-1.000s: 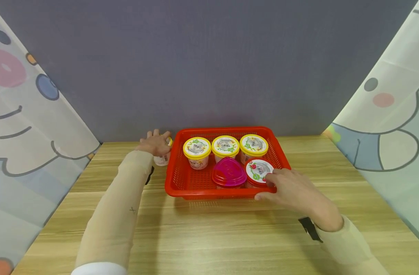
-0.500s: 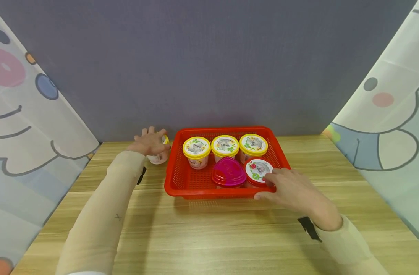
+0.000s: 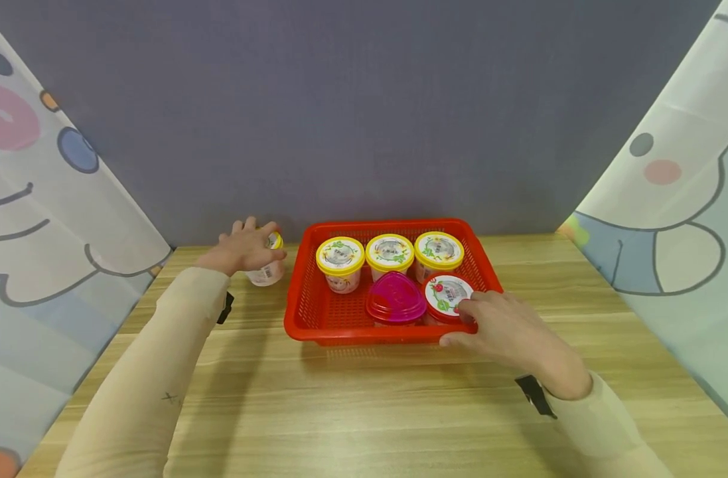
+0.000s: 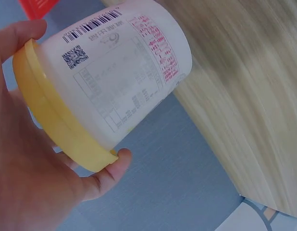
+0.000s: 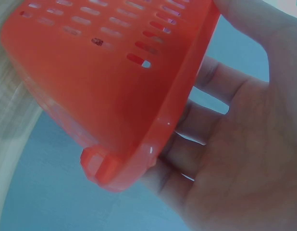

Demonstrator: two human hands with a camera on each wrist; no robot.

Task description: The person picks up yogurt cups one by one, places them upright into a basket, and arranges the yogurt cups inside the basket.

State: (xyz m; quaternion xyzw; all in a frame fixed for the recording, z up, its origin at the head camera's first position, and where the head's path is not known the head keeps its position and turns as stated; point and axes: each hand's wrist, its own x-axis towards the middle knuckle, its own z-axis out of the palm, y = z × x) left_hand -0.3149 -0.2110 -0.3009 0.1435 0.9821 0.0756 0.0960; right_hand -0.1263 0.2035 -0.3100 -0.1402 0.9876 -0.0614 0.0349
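Left of the red basket (image 3: 299, 317), my left hand (image 3: 235, 249) grips a yellow-lidded tub (image 3: 267, 273) from above. In the left wrist view, thumb and fingers reach around the rim of its yellow lid (image 4: 47, 106), and a barcode and printed label face the camera. Whether the tub's base touches the table I cannot tell. My right hand (image 3: 507, 328) holds the basket's front right corner, thumb outside and fingers over the rim (image 5: 175, 106). Its fingertips lie close beside a red-lidded tub (image 3: 449, 297) inside the basket; contact there is unclear.
In the basket's back row stand three yellow-lidded tubs (image 3: 390, 255). A tub with a magenta, rounded-triangular lid (image 3: 395, 297) sits at the front middle. A grey wall (image 3: 364, 113) closes off the back of the wooden table (image 3: 364, 411), and cartoon-printed sheets (image 3: 686, 252) flank it.
My left hand has moved left with the yellow-lidded tub, widening the gap to the basket. My right hand and the basket stay essentially where they were.
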